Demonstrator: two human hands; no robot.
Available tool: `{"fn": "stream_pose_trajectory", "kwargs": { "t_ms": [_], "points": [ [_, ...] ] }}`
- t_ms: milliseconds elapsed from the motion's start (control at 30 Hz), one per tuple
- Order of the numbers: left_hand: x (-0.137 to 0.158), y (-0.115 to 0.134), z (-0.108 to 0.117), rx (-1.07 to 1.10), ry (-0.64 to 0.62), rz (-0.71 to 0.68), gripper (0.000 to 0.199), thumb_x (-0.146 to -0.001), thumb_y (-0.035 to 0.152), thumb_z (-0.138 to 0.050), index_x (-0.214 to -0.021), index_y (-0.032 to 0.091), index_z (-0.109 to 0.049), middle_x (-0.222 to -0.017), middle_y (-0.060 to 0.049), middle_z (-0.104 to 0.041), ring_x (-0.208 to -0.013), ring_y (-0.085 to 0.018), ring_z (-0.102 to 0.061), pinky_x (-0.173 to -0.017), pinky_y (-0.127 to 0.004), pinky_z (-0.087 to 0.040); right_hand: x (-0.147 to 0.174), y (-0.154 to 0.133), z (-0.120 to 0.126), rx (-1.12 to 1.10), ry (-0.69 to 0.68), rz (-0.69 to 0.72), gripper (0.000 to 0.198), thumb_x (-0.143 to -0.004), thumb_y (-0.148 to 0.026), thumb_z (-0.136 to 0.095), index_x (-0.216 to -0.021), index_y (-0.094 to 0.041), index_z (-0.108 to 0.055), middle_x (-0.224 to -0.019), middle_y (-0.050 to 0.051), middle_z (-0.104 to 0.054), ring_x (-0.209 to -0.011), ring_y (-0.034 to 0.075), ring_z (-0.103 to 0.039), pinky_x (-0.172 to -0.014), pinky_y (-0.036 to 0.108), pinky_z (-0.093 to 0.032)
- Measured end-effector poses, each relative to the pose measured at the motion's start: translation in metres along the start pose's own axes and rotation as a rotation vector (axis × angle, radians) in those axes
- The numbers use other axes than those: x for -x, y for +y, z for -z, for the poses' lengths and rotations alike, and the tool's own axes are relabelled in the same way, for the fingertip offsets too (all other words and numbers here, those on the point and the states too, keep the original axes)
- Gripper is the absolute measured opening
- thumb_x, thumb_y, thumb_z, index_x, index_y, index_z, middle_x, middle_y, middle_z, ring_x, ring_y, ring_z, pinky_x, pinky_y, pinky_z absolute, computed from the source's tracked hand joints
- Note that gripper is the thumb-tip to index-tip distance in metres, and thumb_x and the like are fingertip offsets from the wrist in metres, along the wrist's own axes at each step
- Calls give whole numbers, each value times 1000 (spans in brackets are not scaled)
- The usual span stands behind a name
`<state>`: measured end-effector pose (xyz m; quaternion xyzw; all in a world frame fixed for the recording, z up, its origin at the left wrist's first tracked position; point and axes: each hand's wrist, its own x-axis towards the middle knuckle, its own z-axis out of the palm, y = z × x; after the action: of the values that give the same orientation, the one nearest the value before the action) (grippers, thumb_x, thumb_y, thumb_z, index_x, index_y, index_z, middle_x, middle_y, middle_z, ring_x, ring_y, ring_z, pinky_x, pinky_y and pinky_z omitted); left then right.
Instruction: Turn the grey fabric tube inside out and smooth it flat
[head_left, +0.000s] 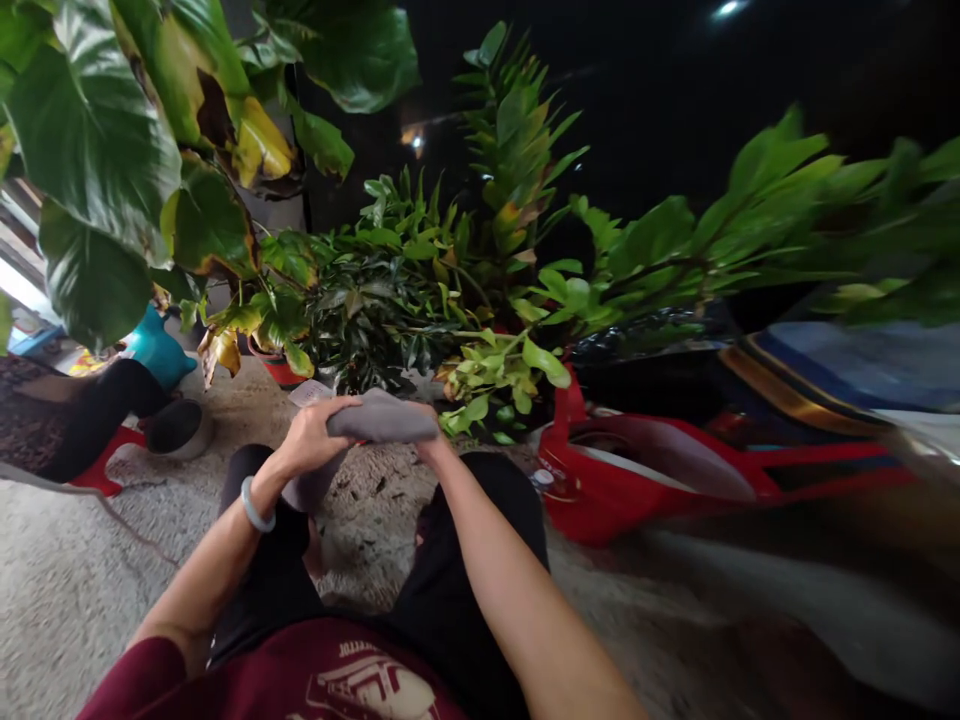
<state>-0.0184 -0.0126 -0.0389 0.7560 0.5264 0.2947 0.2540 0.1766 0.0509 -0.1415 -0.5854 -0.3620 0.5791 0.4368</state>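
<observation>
Watching remotely through the head view; I take the red tote bag (637,480) as landmark. The grey cloth (386,418) is in the hands, left of the tote and well apart from it, above the gap between the wearer's knees. Its long axis runs crosswise, roughly level, one end pointing toward the tote. It lies directly between the hands: the left hand (311,440) at the far end from the tote, the right hand (429,440) at the near end, so the right arm is closer to the bag.

Left hand: fingers curled over the cloth, grasping. Right hand: appears to grip its end, most fingers hidden behind the fabric; I cannot tell how tightly. More grey fabric hangs below the left hand; whether it is the same piece, I cannot tell.

Textures: cloth matte, soft, thick, folded into a blunt band. Tote smooth-sided, wide-mouthed, pale inside, its handle looped up. Wristband (256,507) pale, rounded. Behind and left of the tote, glossy pointed leaves on a dark-leaved plant (356,310). Ground (367,500) rough, gritty grey. Far left of the tote, a co-worker's dark-clad leg (97,410) beside a round grey pot (178,430).
</observation>
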Motion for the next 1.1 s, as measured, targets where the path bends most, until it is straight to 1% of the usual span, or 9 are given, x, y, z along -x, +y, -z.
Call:
{"fn": "stream_pose_trajectory", "kwargs": {
  "t_ms": [100, 200, 300, 467, 533, 733, 800, 967, 1100],
  "points": [
    [6, -1, 18, 79, 188, -18, 53, -73, 18, -73, -126, 22, -70, -127, -4, -73, -119, -27, -68, -110, -40, -51, 2, 0, 0, 5, -5, 8, 22, -73, -34, -73, -62, -20, -61, -54, 2, -67, -45, 13, -58, -37, 19, -34],
    [-24, 4, 39, 45, 508, -31, 55, -76, 19, -72, -130, 20, -67, -130, -6, -71, -122, -26, -66, -112, -41, -49, 6, -1, -3, 5, -28, 23, 20, -74, -35, -69, -64, -19, -62, -56, 1, -68, -45, 10, -57, -37, 16, -34],
    [-48, 0, 40, -13, 633, -35, 57, -76, 17, -71, -132, 21, -66, -135, -6, -69, -125, -25, -64, -114, -41, -47, 9, -2, -6, 1, -27, 31, 21, -75, -35, -67, -63, -18, -63, -55, 1, -67, -45, 11, -58, -37, 16, -35],
    [-9, -27, 5, -49, 184, -7, 55, -70, 14, -73, -124, 23, -71, -128, -5, -73, -121, -27, -67, -111, -41, -49, 7, -1, -5, 9, -13, 30, 19, -72, -31, -68, -59, -19, -62, -46, -1, -61, -40, 12, -55, -36, 18, -33],
    [12, -32, 2, -2, 112, 13, 53, -70, 15, -73, -122, 23, -72, -124, -5, -75, -117, -26, -69, -108, -41, -51, 6, -1, -3, 16, -11, 31, 20, -71, -30, -69, -56, -19, -61, -42, -3, -56, -38, 12, -53, -36, 19, -32],
    [-19, -22, 59, 5, 714, 60, 55, -75, 22, -73, -129, 23, -67, -127, -4, -72, -120, -25, -66, -110, -38, -49, 10, -5, -2, 4, -25, 56, 23, -72, -37, -73, -61, -19, -63, -56, 0, -67, -46, 11, -58, -39, 18, -36],
    [-37, -26, 68, -34, 793, 90, 56, -74, 22, -73, -130, 24, -66, -126, -3, -72, -120, -24, -66, -111, -38, -49, 12, -6, -3, 6, -28, 57, 25, -72, -39, -73, -61, -19, -63, -56, 1, -67, -47, 12, -59, -39, 19, -36],
    [-9, -52, 25, -113, 355, 302, 51, -67, 20, -75, -118, 22, -72, -111, -5, -77, -107, -28, -71, -102, -42, -54, 10, -3, -3, 12, -27, 55, 25, -73, -40, -73, -62, -20, -64, -56, 0, -67, -47, 13, -59, -39, 20, -35],
    [30, -34, -6, 13, 120, 193, 44, -67, 18, -74, -111, 22, -75, -106, -2, -78, -100, -26, -73, -97, -38, -57, 7, -2, 1, 9, -18, 44, 24, -72, -35, -72, -57, -20, -60, -48, -2, -61, -42, 11, -53, -38, 19, -33]
  ]
}}
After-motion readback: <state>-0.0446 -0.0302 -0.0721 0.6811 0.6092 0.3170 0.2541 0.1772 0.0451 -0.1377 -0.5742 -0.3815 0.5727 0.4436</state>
